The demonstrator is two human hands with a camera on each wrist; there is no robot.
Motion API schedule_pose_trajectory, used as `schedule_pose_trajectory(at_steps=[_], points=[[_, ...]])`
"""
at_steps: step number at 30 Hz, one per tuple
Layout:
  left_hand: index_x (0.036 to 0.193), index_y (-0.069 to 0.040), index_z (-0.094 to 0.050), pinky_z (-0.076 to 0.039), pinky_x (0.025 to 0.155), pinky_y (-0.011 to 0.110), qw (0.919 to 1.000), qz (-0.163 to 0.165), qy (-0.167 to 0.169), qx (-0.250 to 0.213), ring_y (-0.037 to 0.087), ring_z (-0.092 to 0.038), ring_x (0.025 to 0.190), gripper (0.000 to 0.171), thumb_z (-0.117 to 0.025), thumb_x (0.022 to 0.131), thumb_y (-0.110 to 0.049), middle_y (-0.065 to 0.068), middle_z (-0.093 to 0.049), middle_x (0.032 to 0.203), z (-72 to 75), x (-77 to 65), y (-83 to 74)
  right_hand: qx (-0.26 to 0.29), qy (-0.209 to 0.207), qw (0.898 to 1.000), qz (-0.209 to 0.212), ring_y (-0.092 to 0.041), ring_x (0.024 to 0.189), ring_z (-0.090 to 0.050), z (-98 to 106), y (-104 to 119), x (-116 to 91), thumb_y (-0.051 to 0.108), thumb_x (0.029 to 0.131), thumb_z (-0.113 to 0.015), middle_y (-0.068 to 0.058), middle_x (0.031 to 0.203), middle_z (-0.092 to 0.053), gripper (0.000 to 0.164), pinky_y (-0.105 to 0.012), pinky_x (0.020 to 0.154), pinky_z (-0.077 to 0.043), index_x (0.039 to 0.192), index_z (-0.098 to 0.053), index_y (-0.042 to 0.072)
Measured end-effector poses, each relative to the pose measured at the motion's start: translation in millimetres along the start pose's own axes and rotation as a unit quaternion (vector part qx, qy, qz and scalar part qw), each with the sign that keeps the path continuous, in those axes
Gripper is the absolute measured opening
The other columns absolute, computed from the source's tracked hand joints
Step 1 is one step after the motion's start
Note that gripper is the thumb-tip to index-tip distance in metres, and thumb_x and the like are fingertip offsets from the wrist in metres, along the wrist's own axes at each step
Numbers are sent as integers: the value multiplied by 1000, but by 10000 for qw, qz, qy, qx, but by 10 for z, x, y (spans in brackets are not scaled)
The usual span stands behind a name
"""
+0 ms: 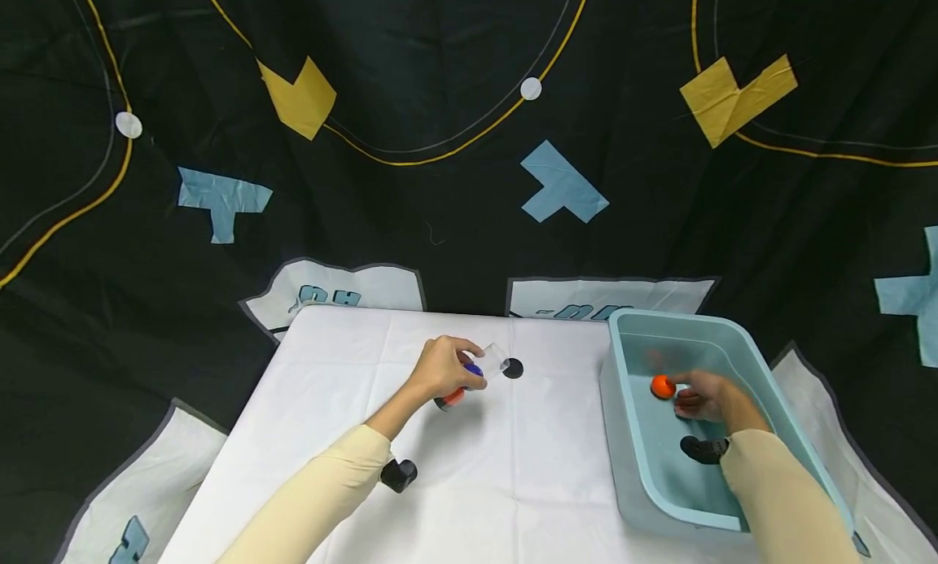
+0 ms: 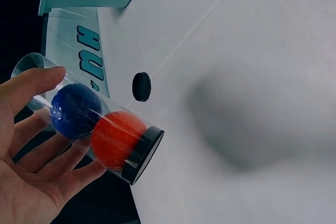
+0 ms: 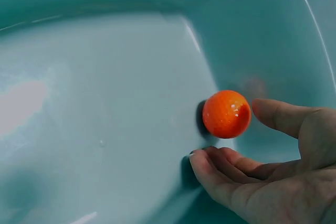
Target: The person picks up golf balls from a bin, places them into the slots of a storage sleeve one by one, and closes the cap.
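My left hand [image 1: 440, 370] grips a clear tube [image 1: 494, 359] tilted above the white table. Inside it, the left wrist view shows a blue ball [image 2: 76, 110] beside an orange-red ball [image 2: 118, 139]. A black cap [image 2: 144, 156] closes the lower end near the red ball; the other end looks uncapped. Another black cap [image 1: 513, 369] lies on the table just past the tube. My right hand [image 1: 709, 397] reaches into the light blue bin [image 1: 619, 434]. There an orange ball [image 3: 227, 114] sits on the floor by the wall, between the spread thumb and loosely bent fingers, not gripped.
The white-covered table [image 1: 550, 466] carries the bin on its right side. Behind hangs a black cloth [image 1: 440, 214] with yellow and blue tape pieces and looping cords. Black devices sit at both wrists, the left one [image 1: 399, 474] beside the sleeve.
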State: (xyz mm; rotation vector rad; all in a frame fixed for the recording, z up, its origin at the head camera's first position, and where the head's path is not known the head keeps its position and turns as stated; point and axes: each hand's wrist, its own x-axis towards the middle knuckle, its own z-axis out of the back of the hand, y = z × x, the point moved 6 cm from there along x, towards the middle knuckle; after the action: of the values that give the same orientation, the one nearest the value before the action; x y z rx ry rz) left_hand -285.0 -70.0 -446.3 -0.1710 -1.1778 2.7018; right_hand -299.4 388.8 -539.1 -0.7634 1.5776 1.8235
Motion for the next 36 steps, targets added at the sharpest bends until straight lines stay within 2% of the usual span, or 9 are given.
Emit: schedule_pose_trajectory(at_steps=[4, 8, 12, 17, 27, 31, 36], points=[[107, -12, -78, -59, 74, 32, 10000, -23, -71, -23, 24, -73, 87, 41, -92, 68, -18, 10, -79, 94, 6, -20, 20, 151, -99, 9998, -26, -28, 92, -59, -18, -22, 23, 19, 103, -52, -28, 117, -45, 50, -32, 88, -58, 133, -34, -17], [105, -12, -79, -59, 75, 33, 9999, -65, -102, -32, 24, -73, 88, 40, -93, 68, -18, 10, -79, 93, 17, -23, 32, 126, -207, 9997, 16, -29, 92, -59, -31, -31, 38, 20, 104, -53, -28, 123, -41, 50, -30, 86, -59, 135, -32, -12], [105, -13, -79, -60, 76, 33, 9999, -43, -95, -28, 25, -73, 88, 40, -93, 68, -19, 10, -79, 94, 16, -20, 54, 85, -302, 9994, 152, -30, 91, -57, -57, -22, 39, 19, 103, -56, -29, 125, -38, 43, -31, 85, -59, 128, -35, -9], [105, -13, -79, -60, 74, 32, 9999, -20, -118, -28, 24, -73, 87, 40, -93, 68, -19, 10, -79, 93, 34, -26, 67, 32, -300, 9992, 261, -28, 89, -56, -96, 1, 55, 17, 101, -60, -24, 117, -42, 34, -31, 84, -59, 116, -40, -5], [106, -13, -79, -59, 75, 31, 9999, 38, -113, 2, 25, -73, 89, 41, -93, 68, -19, 10, -79, 94, 50, -58, 104, -90, -466, 9986, 231, -25, 83, -58, -94, -37, 112, 13, 97, -65, -20, 107, -49, 37, -30, 80, -60, 118, -41, -5], [105, -14, -79, -58, 75, 31, 9999, 34, -149, 14, 24, -72, 89, 41, -93, 67, -19, 10, -79, 95, 56, -58, 105, -48, -303, 9993, 200, -23, 78, -62, -93, -43, 129, 15, 98, -64, -22, 107, -51, 41, -30, 81, -61, 123, -40, -6], [105, -14, -79, -59, 78, 32, 9999, 21, -159, 40, 24, -72, 90, 40, -93, 67, -19, 8, -79, 94, 62, -49, 89, -170, 165, 9996, 170, -22, 79, -66, -102, 6, 65, 19, 101, -59, -22, 107, -53, 44, -31, 84, -61, 127, -39, -10]])
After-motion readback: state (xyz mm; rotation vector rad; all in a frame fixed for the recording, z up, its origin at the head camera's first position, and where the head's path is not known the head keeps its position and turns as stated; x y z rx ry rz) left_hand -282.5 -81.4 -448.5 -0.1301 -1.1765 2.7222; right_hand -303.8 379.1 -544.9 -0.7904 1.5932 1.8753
